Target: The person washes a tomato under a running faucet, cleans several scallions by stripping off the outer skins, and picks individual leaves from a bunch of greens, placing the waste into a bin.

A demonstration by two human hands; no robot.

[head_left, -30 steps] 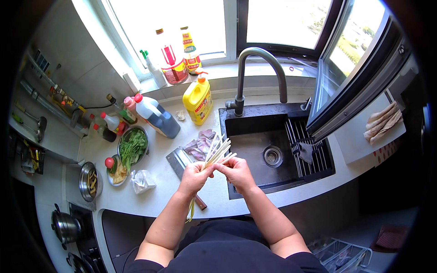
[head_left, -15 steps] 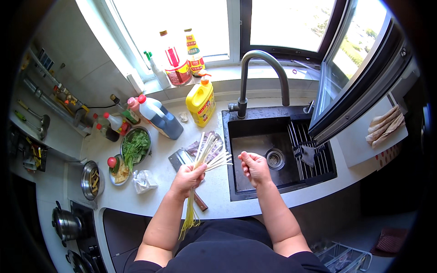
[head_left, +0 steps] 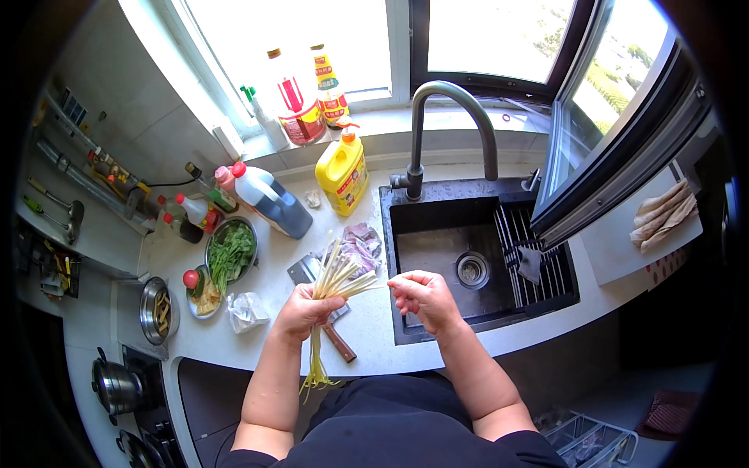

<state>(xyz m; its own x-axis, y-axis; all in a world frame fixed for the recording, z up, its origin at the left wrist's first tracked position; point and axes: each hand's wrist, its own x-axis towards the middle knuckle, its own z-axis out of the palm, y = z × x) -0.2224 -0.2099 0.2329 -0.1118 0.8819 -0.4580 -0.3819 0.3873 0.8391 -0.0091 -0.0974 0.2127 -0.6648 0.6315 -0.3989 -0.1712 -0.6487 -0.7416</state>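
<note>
My left hand (head_left: 310,310) is closed round a bundle of yellow chives (head_left: 340,274), long thin stalks with pale ends fanning up and to the right. Their limp yellow-green ends hang below the fist, over the counter's front edge. To the right, my right hand (head_left: 427,298) pinches the tip of one pale stalk between thumb and fingertips, in front of the sink's left rim. Under the bundle lies a cleaver (head_left: 340,343) with a brown wooden handle, its blade partly hidden by my left hand and the stalks. Behind it is a crumpled purplish plastic bag (head_left: 362,243).
A black sink (head_left: 437,234) with a tall faucet (head_left: 418,132) and a slatted rack is on the right. A yellow jug (head_left: 342,178) and a large dark-liquid bottle (head_left: 275,204) stand behind. Leftward are a bowl of greens (head_left: 232,253), a plate (head_left: 204,303) and a white bag (head_left: 247,312).
My right hand has moved left and its fingers now meet a stalk's tip. My left hand has shifted slightly left, tilting the bundle and uncovering more of the purplish bag.
</note>
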